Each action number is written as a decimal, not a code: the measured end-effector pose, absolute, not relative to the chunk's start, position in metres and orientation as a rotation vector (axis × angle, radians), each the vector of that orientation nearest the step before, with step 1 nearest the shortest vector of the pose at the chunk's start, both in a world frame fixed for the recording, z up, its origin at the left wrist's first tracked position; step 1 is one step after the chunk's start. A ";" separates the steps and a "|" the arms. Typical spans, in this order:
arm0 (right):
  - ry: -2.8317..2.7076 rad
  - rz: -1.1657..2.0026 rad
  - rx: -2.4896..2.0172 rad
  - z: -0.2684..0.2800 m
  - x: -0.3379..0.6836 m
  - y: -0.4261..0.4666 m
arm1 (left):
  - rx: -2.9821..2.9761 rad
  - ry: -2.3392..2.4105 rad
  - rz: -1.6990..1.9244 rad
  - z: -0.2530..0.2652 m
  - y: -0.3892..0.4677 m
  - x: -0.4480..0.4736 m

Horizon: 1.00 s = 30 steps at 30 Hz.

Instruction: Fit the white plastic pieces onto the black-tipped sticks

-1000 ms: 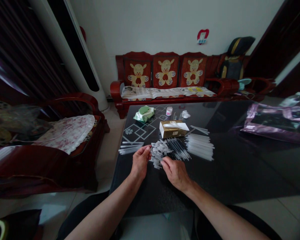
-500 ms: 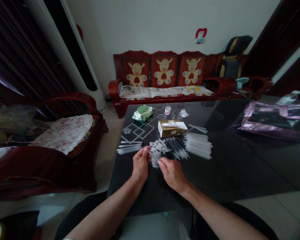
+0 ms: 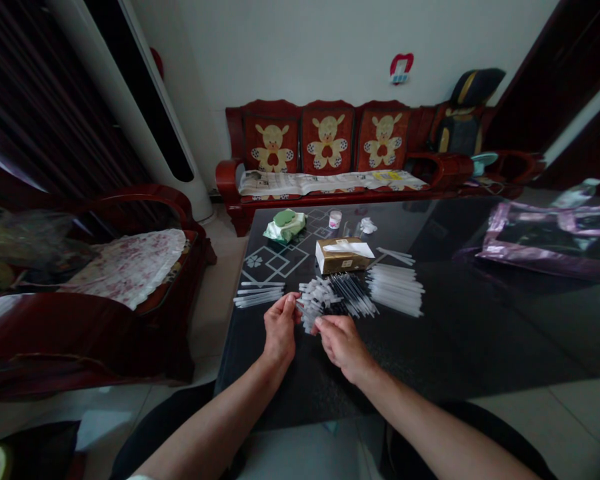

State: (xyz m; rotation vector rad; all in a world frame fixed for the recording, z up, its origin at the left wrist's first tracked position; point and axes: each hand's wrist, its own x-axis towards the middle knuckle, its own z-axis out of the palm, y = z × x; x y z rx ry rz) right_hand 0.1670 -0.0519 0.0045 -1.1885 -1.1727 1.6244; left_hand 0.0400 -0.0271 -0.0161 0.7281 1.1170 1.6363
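Between my left hand (image 3: 281, 327) and my right hand (image 3: 344, 345) spans a slim translucent pen-like stick (image 3: 307, 309). Both hands are closed, each pinching one end. Just beyond the fingers lies a heap of small whitish cap-like pieces (image 3: 317, 291), partly hidden by the stick. Beside the heap, thin dark rods (image 3: 354, 295) like pen refills lie in a slanted row. Further right is a stack of frosted white tubes (image 3: 395, 290). Several finished-looking sticks (image 3: 259, 294) lie left of my left hand.
On the dark glossy table (image 3: 430, 353) stand a gold tissue box (image 3: 330, 261), a green wipes pack (image 3: 284, 228), a small tub (image 3: 335, 219) and crumpled tissue (image 3: 367, 225). A few loose tubes (image 3: 396, 256) lie behind the stack. A pink-edged clear bag (image 3: 490, 250) sits at right.
My right hand has shifted slightly left and up, closer to my left hand. The stick stays between them; the piles look unchanged.
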 end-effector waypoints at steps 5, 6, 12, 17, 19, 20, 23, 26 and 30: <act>-0.967 1.768 -1.145 0.001 0.163 -0.055 | 0.758 1.144 1.639 -0.015 -0.029 0.041; -1.017 1.728 -1.152 0.002 0.164 -0.054 | 0.768 1.161 1.635 -0.015 -0.029 0.040; -1.516 1.364 -1.107 0.011 0.181 -0.041 | 0.791 1.056 1.453 0.000 -0.023 0.025; -1.385 1.560 -1.117 0.006 0.185 -0.038 | 0.656 0.968 1.381 -0.002 -0.022 0.024; -1.298 1.645 -1.122 0.002 0.183 -0.040 | 0.620 0.968 1.388 -0.006 -0.023 0.026; -1.250 1.698 -1.125 0.001 0.182 -0.040 | 0.610 0.961 1.389 -0.008 -0.023 0.027; -1.124 1.882 -1.090 0.002 0.182 -0.041 | 0.591 0.915 1.382 -0.009 -0.023 0.028; -1.042 2.006 -1.002 0.003 0.184 -0.040 | 0.606 0.879 1.398 -0.007 -0.023 0.030; -1.093 1.946 -1.060 0.002 0.184 -0.039 | 0.601 0.861 1.458 -0.010 -0.025 0.035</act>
